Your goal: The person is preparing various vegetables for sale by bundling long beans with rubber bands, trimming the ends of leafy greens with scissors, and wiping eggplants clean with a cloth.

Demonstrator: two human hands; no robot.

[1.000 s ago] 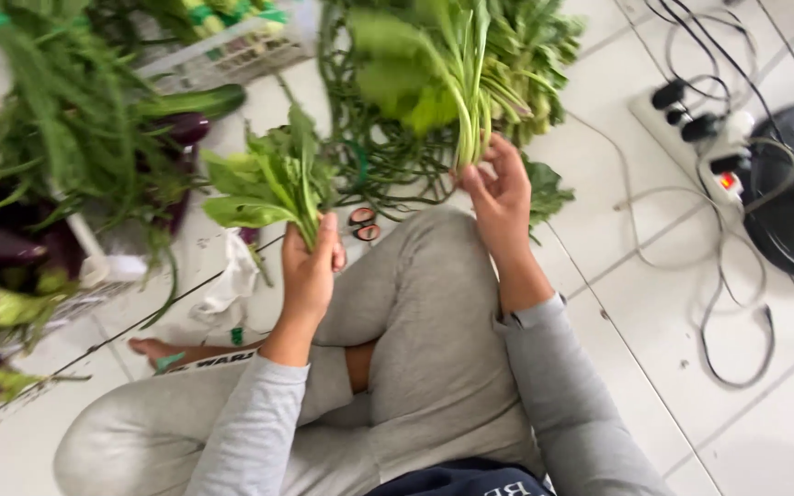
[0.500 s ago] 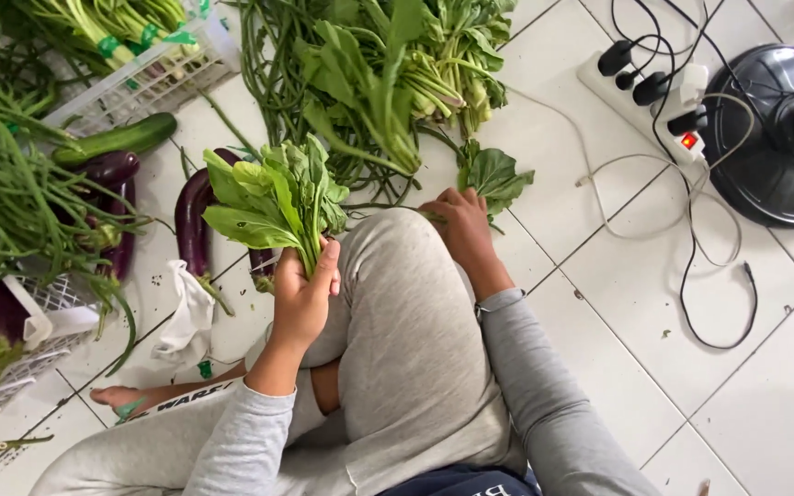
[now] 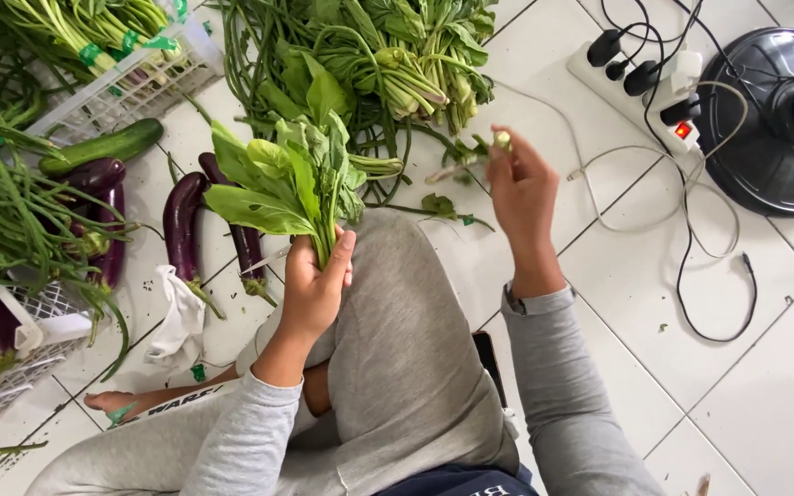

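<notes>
A: Left hand (image 3: 312,287) status?

B: Grip is wrapped tight round the stems of a bunch of leafy greens (image 3: 289,179). Stems sit inside the fist, thumb on the right side. Leaves fan up and left, well clear of the fingers. Bunch is held upright above the grey-trousered knee (image 3: 397,303), off the floor.

A: Right hand (image 3: 521,188)?

B: Raised, apart from the bunch, over to its right. Narrow pinch: fingertips closed on a single green stem (image 3: 498,142). The stem pokes out at the top of the pinch, and a short leafy piece trails left from it. It touches nothing else.

A: What's around them?

B: Big pile of loose greens (image 3: 388,64) on the white tiled floor (image 3: 599,303), just beyond both hands. Long beans (image 3: 11,202) sprawl on the left. Three purple aubergines (image 3: 181,220) and one cucumber (image 3: 103,147) lie on the floor left of the held bunch. White plastic basket (image 3: 140,78) at top left holds bundled greens with green bands. Second white basket (image 3: 20,344) at the left edge, partly under the beans.

A: Right side?

B: White power strip (image 3: 640,83) with black plugs and a lit red switch, cables looping across the tiles. Black fan base (image 3: 774,119) at top right. Crumpled white cloth (image 3: 176,321) by the aubergines.
</notes>
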